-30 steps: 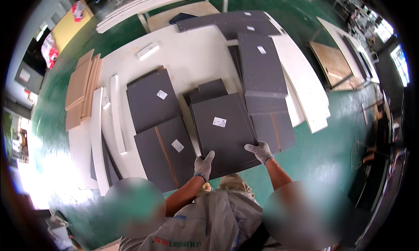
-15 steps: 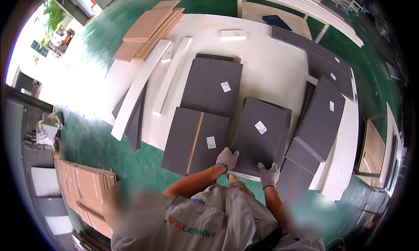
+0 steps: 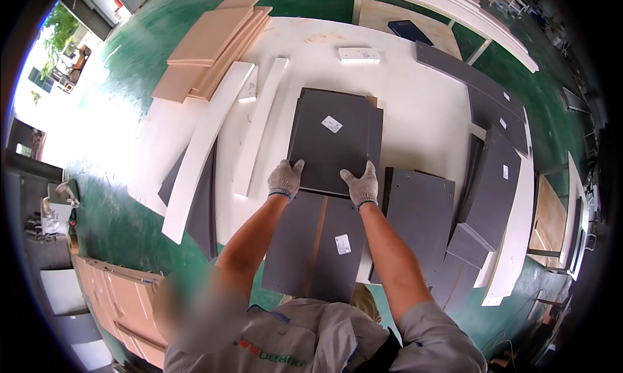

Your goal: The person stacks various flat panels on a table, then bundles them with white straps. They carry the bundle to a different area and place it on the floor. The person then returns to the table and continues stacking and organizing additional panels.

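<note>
A dark grey board (image 3: pixel 332 155) with a white label lies over the far middle stack, nearly lined up with the dark board under it. My left hand (image 3: pixel 285 179), in a pale knit glove, grips its near left edge. At the near right edge my gloved right hand (image 3: pixel 361 183) grips the same board, thumb on top. Just in front is a dark board with a brown stripe (image 3: pixel 316 230) and a label. To the right of my right forearm sits another stack of dark boards (image 3: pixel 420 211), its top one without a label.
White strips (image 3: pixel 207 146) and brown boards (image 3: pixel 211 38) lie on the left of the white table (image 3: pixel 311 48). More dark boards (image 3: pixel 490 172) overlap along the right side. A short white block (image 3: pixel 359 55) is near the far edge. Cardboard (image 3: pixel 117 295) stands at lower left.
Both hands have carried the labelled board from the right-hand stack, up and left onto the far middle stack. An unlabelled board now shows where it lay.
</note>
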Demonstrator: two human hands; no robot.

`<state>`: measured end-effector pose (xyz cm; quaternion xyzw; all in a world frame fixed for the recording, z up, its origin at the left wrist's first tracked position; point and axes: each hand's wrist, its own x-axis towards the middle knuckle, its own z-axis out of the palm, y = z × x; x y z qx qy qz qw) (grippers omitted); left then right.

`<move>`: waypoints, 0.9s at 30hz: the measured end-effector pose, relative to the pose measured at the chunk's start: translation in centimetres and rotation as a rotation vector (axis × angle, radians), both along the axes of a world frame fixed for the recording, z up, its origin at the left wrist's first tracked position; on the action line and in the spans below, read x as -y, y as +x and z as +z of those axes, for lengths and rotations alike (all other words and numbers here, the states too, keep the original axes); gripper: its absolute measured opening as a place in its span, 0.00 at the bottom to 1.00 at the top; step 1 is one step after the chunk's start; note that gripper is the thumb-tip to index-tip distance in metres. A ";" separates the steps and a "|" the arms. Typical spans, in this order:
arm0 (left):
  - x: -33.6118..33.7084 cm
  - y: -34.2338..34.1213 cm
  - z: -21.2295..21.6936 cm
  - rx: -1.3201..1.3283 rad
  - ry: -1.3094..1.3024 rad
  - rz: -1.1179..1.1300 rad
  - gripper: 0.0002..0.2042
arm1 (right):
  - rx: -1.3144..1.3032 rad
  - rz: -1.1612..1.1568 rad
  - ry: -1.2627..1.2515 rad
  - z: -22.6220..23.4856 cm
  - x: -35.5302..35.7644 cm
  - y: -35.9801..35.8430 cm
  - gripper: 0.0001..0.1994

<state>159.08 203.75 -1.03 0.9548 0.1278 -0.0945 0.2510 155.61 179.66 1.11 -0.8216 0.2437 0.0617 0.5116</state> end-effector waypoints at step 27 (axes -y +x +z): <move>-2.8 7.6 -4.6 -0.081 -0.580 -0.068 0.31 | -0.239 0.051 -0.291 -3.3 1.2 4.1 0.60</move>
